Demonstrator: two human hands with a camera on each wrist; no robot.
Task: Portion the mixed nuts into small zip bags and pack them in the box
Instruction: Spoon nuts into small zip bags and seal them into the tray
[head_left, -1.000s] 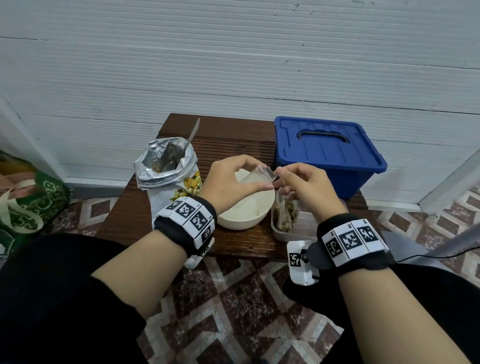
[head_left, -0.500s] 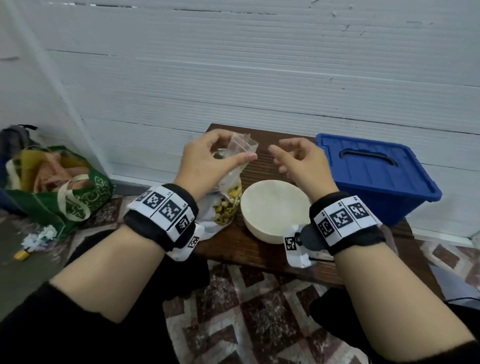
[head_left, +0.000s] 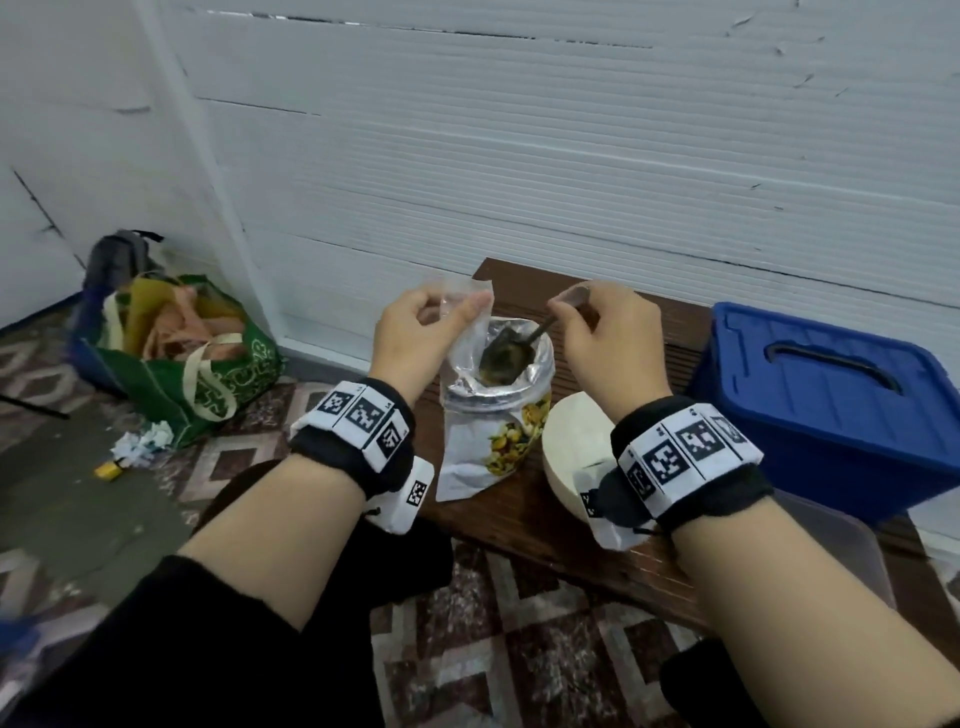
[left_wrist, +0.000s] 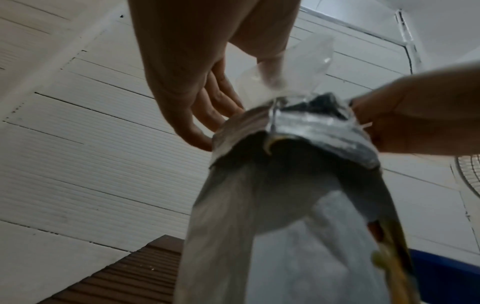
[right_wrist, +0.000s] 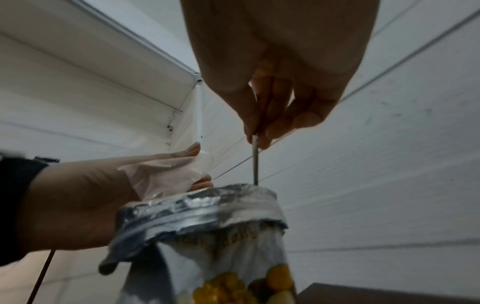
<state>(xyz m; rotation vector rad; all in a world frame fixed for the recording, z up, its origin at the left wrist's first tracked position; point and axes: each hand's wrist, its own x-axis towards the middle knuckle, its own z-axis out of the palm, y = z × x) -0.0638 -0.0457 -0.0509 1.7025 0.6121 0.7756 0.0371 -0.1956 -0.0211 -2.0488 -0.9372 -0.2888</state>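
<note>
wooden bench (head_left: 524, 525) | left grip (head_left: 415, 338) pinches zip bag (head_left: 462, 301) | right grip (head_left: 602, 338) holds spoon (head_left: 511, 348) | nut pouch (head_left: 493, 415) print unreadable

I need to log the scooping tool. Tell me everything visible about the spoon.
The spoon looks like dull grey metal, with a thin straight handle and a broad bowl. It stands steeply, bowl down inside the open foil mouth of the nut pouch, handle rising up and to the right. The right hand pinches the handle's top between thumb and fingers. Whether the bowl holds nuts cannot be told. The left hand holds a clear zip bag beside it, not touching it.
</note>
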